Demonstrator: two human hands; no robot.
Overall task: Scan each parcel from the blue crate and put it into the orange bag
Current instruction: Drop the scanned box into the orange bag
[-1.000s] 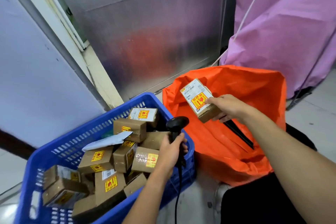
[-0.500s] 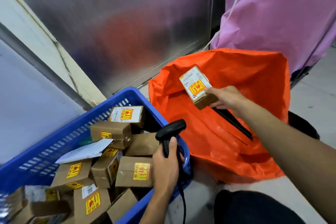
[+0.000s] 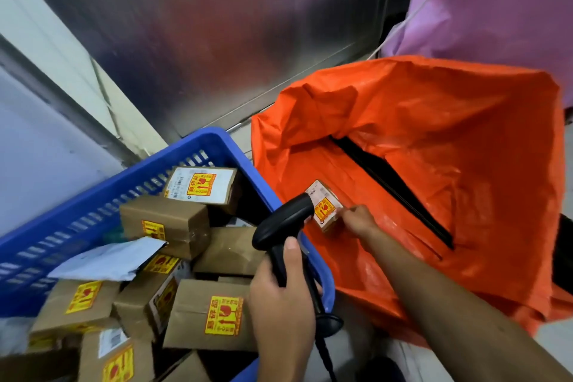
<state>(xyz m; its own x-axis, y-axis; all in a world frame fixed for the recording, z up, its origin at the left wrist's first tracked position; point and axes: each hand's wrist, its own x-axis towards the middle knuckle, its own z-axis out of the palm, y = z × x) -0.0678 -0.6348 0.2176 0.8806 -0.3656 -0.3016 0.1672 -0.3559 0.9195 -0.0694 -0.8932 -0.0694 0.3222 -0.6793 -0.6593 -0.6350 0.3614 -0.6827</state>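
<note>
My right hand [image 3: 359,220] reaches down inside the orange bag [image 3: 434,121] and pinches a small brown parcel [image 3: 325,208] with a white label and a yellow-red sticker, low in the bag. My left hand [image 3: 282,307] grips the handle of a black barcode scanner [image 3: 285,223] over the right rim of the blue crate [image 3: 93,195]; the scanner's head partly hides the parcel. The crate holds several brown cardboard parcels [image 3: 214,316] with yellow stickers and a white mailer [image 3: 108,260].
A metal wall panel [image 3: 232,40] stands behind the crate and bag. A purple fabric bag [image 3: 502,9] hangs at the back right. The scanner's cable [image 3: 325,357] runs down between crate and bag. A black zipper [image 3: 393,192] runs along the orange bag's inner wall.
My right hand has moved down and left with the parcel, from the bag's mouth to deep inside it. My left hand with the scanner stayed over the crate rim. The view tilted down.
</note>
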